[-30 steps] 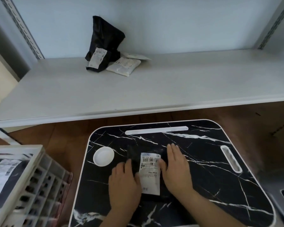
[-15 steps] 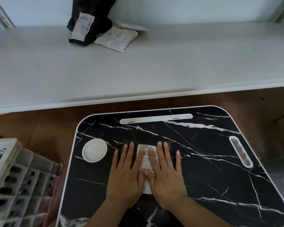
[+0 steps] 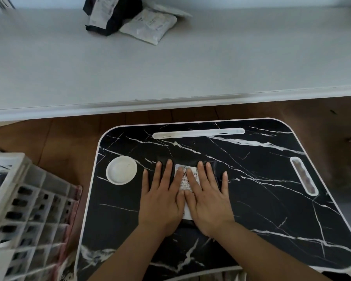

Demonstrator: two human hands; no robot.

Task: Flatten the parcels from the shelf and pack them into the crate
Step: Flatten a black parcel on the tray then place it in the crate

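Crate [image 3: 18, 209] at 9 o'clock, beside the worktop [image 3: 272, 199]. Left hand [image 3: 162, 199] and right hand [image 3: 207, 201] lie flat, fingers straight and spread, pressing the black parcel [image 3: 188, 180] at worktop centre. Two more parcels [image 3: 130, 19] on shelf [image 3: 170, 67], 12 o'clock.

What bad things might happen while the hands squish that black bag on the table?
The black parcel blends into the dark marbled table, so an unflattened corner might be missed under the left hand and right hand. Pressing hard may crease its white label. Two parcels still on the shelf could be forgotten.
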